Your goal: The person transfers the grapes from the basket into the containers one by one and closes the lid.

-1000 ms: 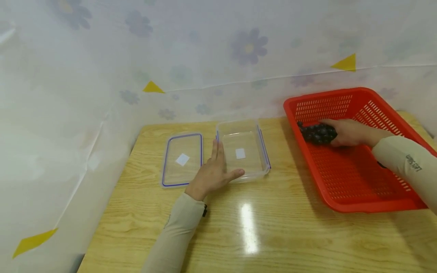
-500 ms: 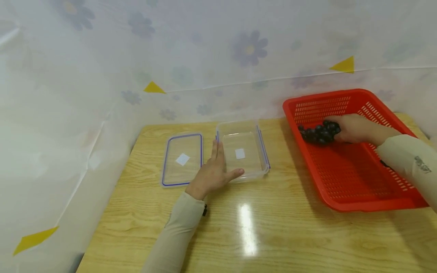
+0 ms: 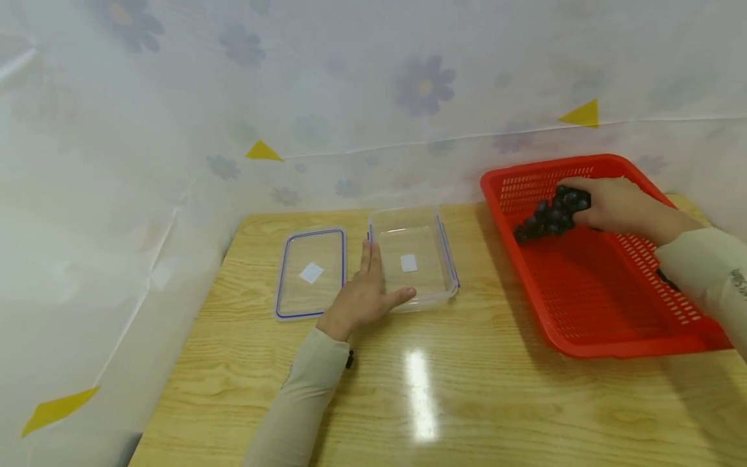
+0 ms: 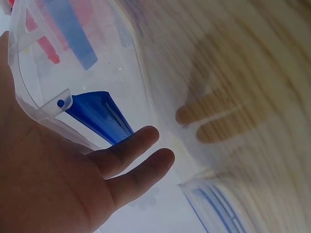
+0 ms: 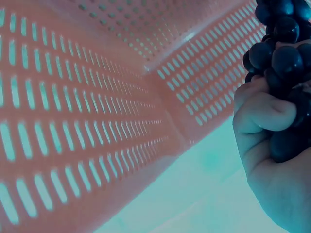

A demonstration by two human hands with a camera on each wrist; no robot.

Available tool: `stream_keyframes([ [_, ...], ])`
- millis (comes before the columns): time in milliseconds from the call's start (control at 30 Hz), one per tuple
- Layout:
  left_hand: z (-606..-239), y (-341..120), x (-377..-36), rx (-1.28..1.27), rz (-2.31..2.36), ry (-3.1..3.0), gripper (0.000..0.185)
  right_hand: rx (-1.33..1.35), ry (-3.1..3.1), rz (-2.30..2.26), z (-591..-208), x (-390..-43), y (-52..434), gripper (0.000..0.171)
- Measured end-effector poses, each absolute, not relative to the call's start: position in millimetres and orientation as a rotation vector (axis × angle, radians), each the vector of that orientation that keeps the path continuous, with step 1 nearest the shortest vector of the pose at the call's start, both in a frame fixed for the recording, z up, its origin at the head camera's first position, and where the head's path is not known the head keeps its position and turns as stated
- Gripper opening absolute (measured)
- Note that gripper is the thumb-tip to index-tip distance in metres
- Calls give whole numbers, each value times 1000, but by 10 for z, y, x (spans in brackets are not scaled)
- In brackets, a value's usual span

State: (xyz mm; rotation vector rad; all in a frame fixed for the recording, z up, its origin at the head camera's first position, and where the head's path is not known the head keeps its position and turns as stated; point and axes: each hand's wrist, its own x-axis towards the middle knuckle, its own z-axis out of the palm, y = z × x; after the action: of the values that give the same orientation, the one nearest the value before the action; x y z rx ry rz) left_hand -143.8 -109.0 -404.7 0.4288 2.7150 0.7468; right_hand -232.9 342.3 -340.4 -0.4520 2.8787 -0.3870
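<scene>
**Grapes lifted in the red basket, left hand flat against the clear box**

From the head view, the right hand (image 3: 618, 206) grips a bunch of dark grapes (image 3: 553, 215), fingers curled round its upper end, and the bunch hangs down and to the left, over the far end of the red basket (image 3: 589, 305). That view does not settle whether the lowest grapes touch the basket floor. The right wrist view adds the close detail: fingers (image 5: 265, 114) pressed round the round, glossy grapes (image 5: 282, 53), with the basket's slotted walls (image 5: 73, 126) and a corner behind them.

The left hand (image 3: 364, 295) lies on the wooden table (image 3: 467, 402), fingers straight and relaxed, holding nothing, its thumb along the near wall of the clear container (image 3: 415, 258). The left wrist view shows what the head view cannot: the fingers (image 4: 141, 160) stretched out beside the container's clear rim (image 4: 29, 104), with a blue clip (image 4: 97, 116) hinged just above them.

Only the head view shows the layout: the blue-edged lid (image 3: 311, 272) flat just left of the container, the basket well apart on the right, a flowered sheet (image 3: 350, 97) behind
</scene>
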Motion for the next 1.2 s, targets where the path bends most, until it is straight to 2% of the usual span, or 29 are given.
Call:
stream_keyframes([
  [367, -4060, -1084, -1495, 419, 734, 2712, 117, -465, 2918, -377, -3234, -2320, 3477, 66],
  [1200, -4067, -1002, -1484, 415, 762, 2719, 117, -527, 3080, -471, -2710, -2312, 3035, 71],
])
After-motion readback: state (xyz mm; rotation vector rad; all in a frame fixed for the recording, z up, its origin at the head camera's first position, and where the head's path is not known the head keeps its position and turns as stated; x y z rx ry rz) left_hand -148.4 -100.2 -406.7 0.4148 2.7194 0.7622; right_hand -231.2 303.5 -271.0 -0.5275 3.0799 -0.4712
